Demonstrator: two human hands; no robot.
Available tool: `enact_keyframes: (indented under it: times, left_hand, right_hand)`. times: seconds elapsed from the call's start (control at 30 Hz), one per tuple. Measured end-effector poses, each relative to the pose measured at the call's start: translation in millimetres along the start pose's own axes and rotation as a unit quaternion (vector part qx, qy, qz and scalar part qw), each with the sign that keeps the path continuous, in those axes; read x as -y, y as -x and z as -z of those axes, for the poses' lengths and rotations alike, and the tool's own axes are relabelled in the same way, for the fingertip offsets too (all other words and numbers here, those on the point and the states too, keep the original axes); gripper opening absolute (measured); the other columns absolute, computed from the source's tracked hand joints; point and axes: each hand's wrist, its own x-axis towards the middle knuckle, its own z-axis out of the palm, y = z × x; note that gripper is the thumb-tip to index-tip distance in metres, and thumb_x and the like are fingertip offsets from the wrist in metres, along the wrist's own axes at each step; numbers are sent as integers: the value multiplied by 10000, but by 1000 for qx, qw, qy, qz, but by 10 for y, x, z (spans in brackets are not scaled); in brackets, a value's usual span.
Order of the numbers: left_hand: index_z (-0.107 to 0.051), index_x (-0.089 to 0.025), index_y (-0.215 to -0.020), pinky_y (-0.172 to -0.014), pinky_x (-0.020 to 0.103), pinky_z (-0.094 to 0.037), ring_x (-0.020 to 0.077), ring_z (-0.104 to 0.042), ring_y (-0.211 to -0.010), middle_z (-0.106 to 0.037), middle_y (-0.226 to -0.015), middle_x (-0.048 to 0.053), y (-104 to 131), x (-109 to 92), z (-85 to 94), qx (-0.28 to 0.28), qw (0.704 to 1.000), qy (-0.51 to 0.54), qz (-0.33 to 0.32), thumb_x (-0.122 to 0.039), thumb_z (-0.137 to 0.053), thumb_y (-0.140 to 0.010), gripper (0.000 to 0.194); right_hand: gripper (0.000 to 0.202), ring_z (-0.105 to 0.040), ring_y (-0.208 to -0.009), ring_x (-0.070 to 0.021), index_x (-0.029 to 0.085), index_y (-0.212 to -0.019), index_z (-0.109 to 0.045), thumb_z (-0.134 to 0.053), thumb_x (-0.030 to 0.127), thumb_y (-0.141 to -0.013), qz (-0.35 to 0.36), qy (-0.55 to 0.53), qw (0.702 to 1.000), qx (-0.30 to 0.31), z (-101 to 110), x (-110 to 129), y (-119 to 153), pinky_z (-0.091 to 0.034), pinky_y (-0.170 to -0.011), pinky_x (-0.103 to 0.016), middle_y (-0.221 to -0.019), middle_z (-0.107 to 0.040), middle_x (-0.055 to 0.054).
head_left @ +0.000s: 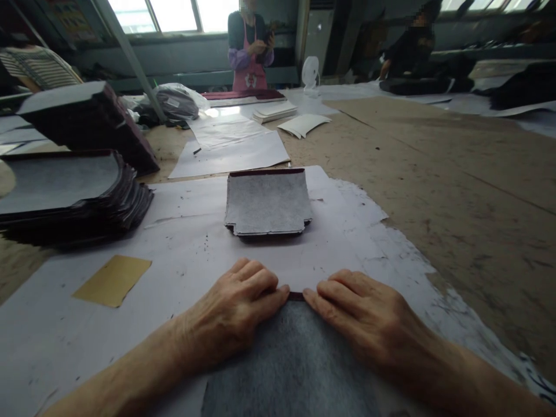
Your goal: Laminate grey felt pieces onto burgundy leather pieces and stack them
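A grey-backed fabric panel [295, 365] lies flat in front of me, with a narrow dark maroon strip [296, 296] turned over along its far edge. My left hand [245, 304] is closed at the left part of that edge, fingers curled and thumb pressed on the strip. Mirroring it, my right hand [369, 315] has its fingers bent and pressed together on the right part. Only a short stretch of strip shows between the thumbs. Beyond my hands sits a small stack of similar panels [267, 202] with notched near corners and a maroon far edge.
White paper [182, 278] covers the brown table [469, 168]. Tall stacks of dark panels [65, 185] stand at left, near a tan card [113, 280]. Farther back are white sheets [234, 153], a plastic bag [178, 101], a fan [310, 74] and several people.
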Motion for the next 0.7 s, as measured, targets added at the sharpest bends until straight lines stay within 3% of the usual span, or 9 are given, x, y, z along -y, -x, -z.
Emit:
enact_keyframes:
  times: [0.23, 0.43, 0.7]
  left_hand:
    - [-488, -77, -1129, -702, 357, -379, 172, -409, -775, -516, -864, 62, -19, -6, 36, 78, 997, -15, -13, -100, -362, -895, 267]
    - [-462, -68, -1168, -689, 351, -391, 171, -407, -770, -513, -876, 72, -18, -10, 43, 83, 996, -9, -14, -96, -310, -911, 300]
    - [-474, -74, -1161, -691, 350, -439, 173, -456, -776, -540, -887, 88, -18, -11, 35, 49, 998, -18, -23, -49, -352, -879, 308]
  right_hand:
    - [296, -503, -741, -184, 59, -944, -616, -325, 82, -896, 1, -2, 1000, 20, 20, 48, -48, -455, -638, -334, -825, -597, -91]
    - [307, -499, -762, -173, 69, -969, -603, -301, 86, -911, 6, -19, 999, 38, 80, -2, -8, -458, -669, -329, -846, -597, -88]
    - [292, -513, -776, -172, 74, -980, -583, -300, 74, -910, 9, -15, 998, 68, 170, -143, 109, -465, -682, -344, -833, -590, -98]
